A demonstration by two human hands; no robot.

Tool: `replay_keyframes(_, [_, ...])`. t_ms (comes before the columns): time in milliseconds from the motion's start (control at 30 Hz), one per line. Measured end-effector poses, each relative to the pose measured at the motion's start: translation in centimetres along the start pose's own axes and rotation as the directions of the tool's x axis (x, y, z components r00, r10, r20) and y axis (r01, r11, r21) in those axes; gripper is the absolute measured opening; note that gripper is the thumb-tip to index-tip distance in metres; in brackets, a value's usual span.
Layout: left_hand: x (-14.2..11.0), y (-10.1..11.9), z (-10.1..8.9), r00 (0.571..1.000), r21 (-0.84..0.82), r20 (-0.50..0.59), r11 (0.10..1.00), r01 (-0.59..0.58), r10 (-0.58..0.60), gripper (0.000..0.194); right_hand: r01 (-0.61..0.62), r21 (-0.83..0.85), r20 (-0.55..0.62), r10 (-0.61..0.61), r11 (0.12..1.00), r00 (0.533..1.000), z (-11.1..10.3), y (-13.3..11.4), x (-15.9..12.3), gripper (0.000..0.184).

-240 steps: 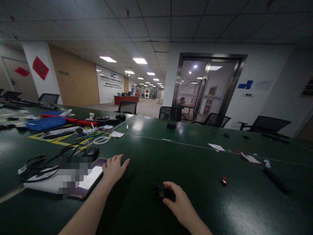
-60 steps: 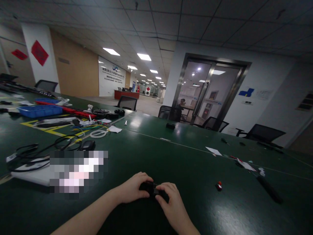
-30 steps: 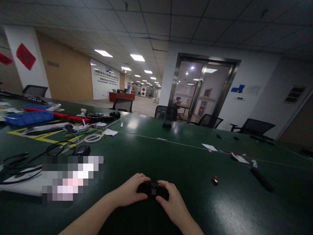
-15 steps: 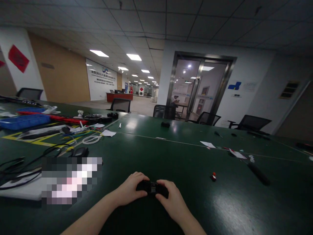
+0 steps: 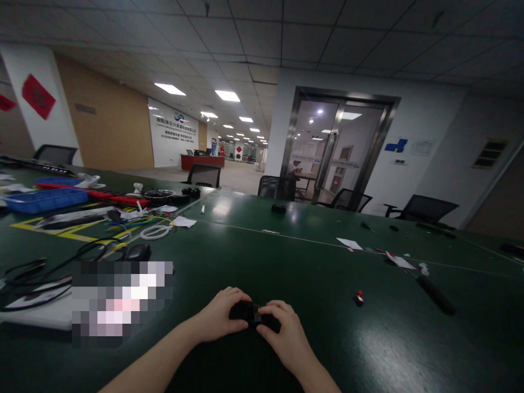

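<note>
My left hand (image 5: 221, 312) grips the left end of a small black device (image 5: 254, 316) with a greyish part at its middle, its thumb in front and fingers behind. On the other side my right hand (image 5: 285, 330) pinches the same device, its thumb and index fingertips close to the middle part. The device is low over the green table (image 5: 311, 284) near its front edge. Palms and fingers hide both of its ends, and its exact kind is too dark to make out.
A small red-and-white item (image 5: 359, 298) lies to the right, with a black rod-like thing (image 5: 435, 295) beyond it. On the left are a black mouse (image 5: 138, 252), tangled cables, a white cable coil (image 5: 156, 232) and a blue tray (image 5: 47, 200). A black block (image 5: 279, 209) sits farther back.
My right thumb and index finger have shifted slightly left along the device, towards its middle. My left hand keeps its hold. The whole view has turned a little to the left.
</note>
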State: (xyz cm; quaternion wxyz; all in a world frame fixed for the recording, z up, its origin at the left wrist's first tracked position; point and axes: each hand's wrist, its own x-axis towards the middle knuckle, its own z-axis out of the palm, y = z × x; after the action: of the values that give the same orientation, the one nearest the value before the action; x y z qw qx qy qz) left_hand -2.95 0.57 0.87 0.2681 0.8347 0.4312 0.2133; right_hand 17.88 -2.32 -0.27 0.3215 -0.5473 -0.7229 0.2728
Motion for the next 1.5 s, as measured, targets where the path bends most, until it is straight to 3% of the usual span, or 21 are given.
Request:
replay_keyframes(867, [-0.1, -0.2, 0.0, 1.000, 0.000, -0.004, 1.000, 0.000, 0.000, 0.032, -0.034, -0.080, 0.089, 0.041, 0.996, 0.995, -0.3, -1.5, 0.1, 0.020])
replay_keyframes(1067, [-0.3, 0.2, -0.3, 1.000, 0.007, 0.000, 1.000, 0.003, -0.003, 0.031, 0.087, 0.019, -0.030, -0.086, 0.996, 0.996, 0.3, -0.3, 0.2, 0.018])
replay_keyframes(1500, [-0.1, 0.0, -0.3, 1.000, -0.011, 0.008, 1.000, 0.029, -0.029, 0.042, 0.102, 0.064, -0.236, -0.085, 0.993, 0.968, -1.2, 0.9, 0.3, 0.024])
